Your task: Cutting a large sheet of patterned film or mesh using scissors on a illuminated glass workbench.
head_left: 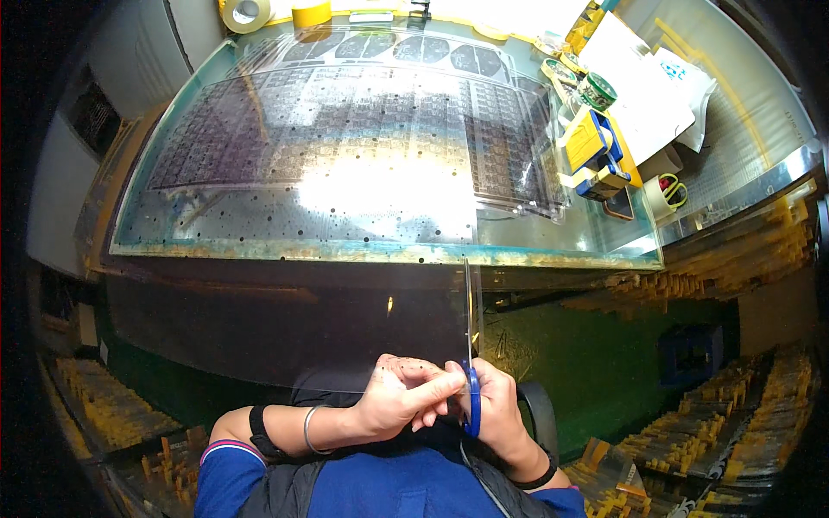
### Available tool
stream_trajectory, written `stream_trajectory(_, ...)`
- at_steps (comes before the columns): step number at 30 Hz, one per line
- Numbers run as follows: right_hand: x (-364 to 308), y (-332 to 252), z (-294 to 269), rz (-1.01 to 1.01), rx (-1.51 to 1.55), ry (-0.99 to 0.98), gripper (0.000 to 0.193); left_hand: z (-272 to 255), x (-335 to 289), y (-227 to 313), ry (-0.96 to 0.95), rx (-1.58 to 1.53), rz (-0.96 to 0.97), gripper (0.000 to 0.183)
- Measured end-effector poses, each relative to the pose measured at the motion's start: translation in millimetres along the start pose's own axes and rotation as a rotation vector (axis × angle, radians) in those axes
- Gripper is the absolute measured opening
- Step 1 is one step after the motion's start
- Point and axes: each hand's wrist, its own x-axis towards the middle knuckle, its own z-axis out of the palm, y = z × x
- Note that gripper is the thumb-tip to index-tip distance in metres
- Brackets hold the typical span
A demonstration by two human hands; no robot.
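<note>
The right hand [496, 406] is closed around the blue handles of a pair of scissors [471, 380], fingers curled through the loops, the blades running straight up away from the knuckles toward the edge of the glass-topped table [389, 250]. The left hand [401, 397] sits just beside it, touching or nearly touching, its fingers bent and its forefinger stretched across toward the scissor handles; it seems to pinch the near edge of a clear plastic sheet [285, 319] that hangs from the table edge down to the fingers. The risk here, as I judge it, is the left forefinger lying so close to the handles and the pivot: a quick squeeze could nip it. The sheet is limp and almost invisible, so it could buckle or slide between the blades and the cut could wander off line. Whether the blades are parted or shut cannot be told, since they show edge-on as one thin line. The left thumb and the grip on the sheet are hidden behind the fingers, the sheet's edges are hard to trace against the dark below, and glare washes out the middle of the table.
</note>
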Motion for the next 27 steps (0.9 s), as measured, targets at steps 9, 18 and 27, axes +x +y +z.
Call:
stream_trajectory(9, 18, -6, 4, 0.000, 0.019, 0.062, 0.034, 5, -6, 3, -0.038, 0.035, -0.046, 0.022)
stream_trajectory(18, 20, -2, 8, -0.042, -0.033, 0.116, 0.034, 6, -6, -2, -0.039, 0.026, -0.069, 0.020)
stream_trajectory(27, 20, -6, 12, -0.131, -0.114, 0.177, 0.032, 5, -6, -4, -0.065, 0.014, -0.088, 0.018)
